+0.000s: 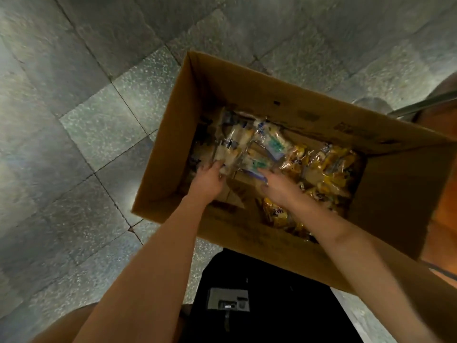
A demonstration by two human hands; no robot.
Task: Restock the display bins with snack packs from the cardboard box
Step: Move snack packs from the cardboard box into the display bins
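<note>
An open cardboard box stands on the floor below me, holding several snack packs. Clear packs of pale snacks with blue-green labels lie at its left. Yellow packs fill its right side. Both my arms reach into the box. My left hand touches the near edge of a clear pack with its fingertips. My right hand lies on another clear pack with a blue edge, and its fingers are blurred. No display bins are in view.
Grey speckled floor tiles spread out to the left of and behind the box. An orange surface with a metal bar borders the box on the right. My dark clothing with a small grey device is at the bottom.
</note>
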